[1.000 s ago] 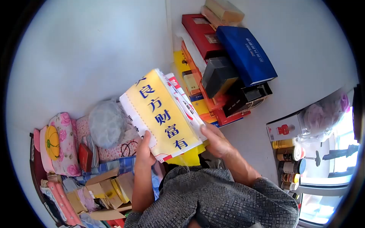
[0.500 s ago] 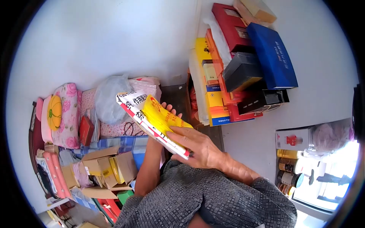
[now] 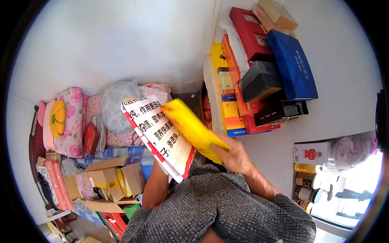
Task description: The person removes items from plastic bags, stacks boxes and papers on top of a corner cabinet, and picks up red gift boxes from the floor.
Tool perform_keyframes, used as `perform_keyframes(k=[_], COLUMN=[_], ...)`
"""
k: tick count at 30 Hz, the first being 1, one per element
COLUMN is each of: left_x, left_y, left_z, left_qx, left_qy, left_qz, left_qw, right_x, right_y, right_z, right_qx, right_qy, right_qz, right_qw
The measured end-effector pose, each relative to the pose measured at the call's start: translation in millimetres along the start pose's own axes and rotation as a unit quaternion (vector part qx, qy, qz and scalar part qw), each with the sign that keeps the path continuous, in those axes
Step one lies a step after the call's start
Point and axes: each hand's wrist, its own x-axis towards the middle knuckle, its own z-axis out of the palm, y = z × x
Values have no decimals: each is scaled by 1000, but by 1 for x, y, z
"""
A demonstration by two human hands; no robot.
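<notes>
My right hand (image 3: 235, 156) is closed on the lower end of a folded yellow plastic bag (image 3: 194, 131). That bag is tilted up and slightly blurred, with faint red marks on it. Just left of it is a folded white printed bag (image 3: 164, 135) with bold black Chinese characters and red edges. It looks like a flat stack of folded layers. My left forearm (image 3: 156, 188) reaches up beneath the white bag and holds it from below; the fingers of that hand are hidden behind it.
To the right stand stacked gift boxes, among them a blue box (image 3: 293, 67) and a red box (image 3: 251, 34). Left is a bed with a floral pillow (image 3: 69, 121), a clear plastic bag (image 3: 119, 105) and an open cardboard box (image 3: 109, 182). Several jars (image 3: 308, 180) sit by the bright window.
My right hand has lifted the yellow bag off the white one and moved it right. More of the white bag's printed face shows, and my left fingers have gone out of sight.
</notes>
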Motion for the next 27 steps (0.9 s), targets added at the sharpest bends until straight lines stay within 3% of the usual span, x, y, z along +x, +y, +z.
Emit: perform_keyframes(k=[1, 4, 6, 7, 8, 9, 11, 14, 17, 19, 23, 27], left_x=[3, 22, 28, 31, 30, 30, 33, 35, 38, 43, 96, 176], left_y=[4, 16, 7, -6, -11, -15, -22, -32, -31, -34, -63, -118], left_z=[-13, -58, -74, -68, -58, -47, -18, 0, 16, 45, 116, 197], left_qx=[0, 0, 115, 230, 313, 327, 389, 429, 384, 340, 406, 388], left_qy=[-38, -156, -14, 158, 197, 219, 245, 219, 184, 61, -76, -151], left_qz=[-22, -95, -85, -51, -39, -51, -48, -25, -25, -45, -26, -3], left_qw=[999, 983, 990, 959, 928, 918, 887, 876, 904, 938, 910, 909], right_x=[0, 2, 4, 5, 2, -1, -6, -12, -19, -24, -28, -10], right_y=[7, 16, 11, 5, 14, 14, 8, -11, -22, -37, -81, -129], right_z=[0, 2, 8, 8, 5, 5, -8, -26, -55, -81, -143, -239], right_qx=[56, 117, 116, 86, 113, 41, 55, -62, -22, -62, -137, -219], right_qy=[61, 86, 115, 141, 132, 167, 159, 183, 224, 259, 338, 420], right_qz=[13, 18, 61, 95, 73, 64, 39, 72, 79, 11, -41, -82], right_qw=[996, 989, 985, 982, 982, 983, 985, 978, 971, 964, 930, 877])
